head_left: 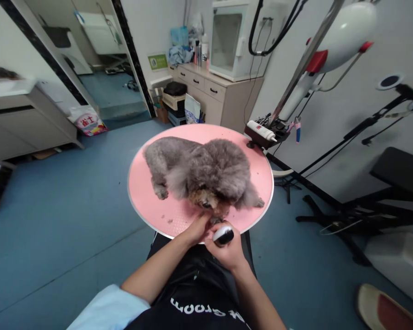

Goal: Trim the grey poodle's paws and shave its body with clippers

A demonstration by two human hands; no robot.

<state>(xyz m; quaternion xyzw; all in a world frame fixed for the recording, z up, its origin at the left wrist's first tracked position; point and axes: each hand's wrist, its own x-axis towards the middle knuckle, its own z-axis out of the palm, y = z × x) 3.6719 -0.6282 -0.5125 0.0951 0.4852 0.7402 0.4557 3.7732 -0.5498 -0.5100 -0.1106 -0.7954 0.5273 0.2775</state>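
A grey curly-haired dog lies on a round pink grooming table, its head lowered toward me. My left hand is closed at the dog's front paw, just below its muzzle; the fingertips are partly hidden. In my right hand I grip a small white and black trimmer, held close to that paw. The trimmer's working end points away from me and is hidden by the hand. Both hands are over the table's near edge.
Small hair clumps lie on the table. A tool tray with a white bottle and scissors is fixed at its right rear, by a metal pole. Behind stand a drawer cabinet and a white dryer; a black stool is right.
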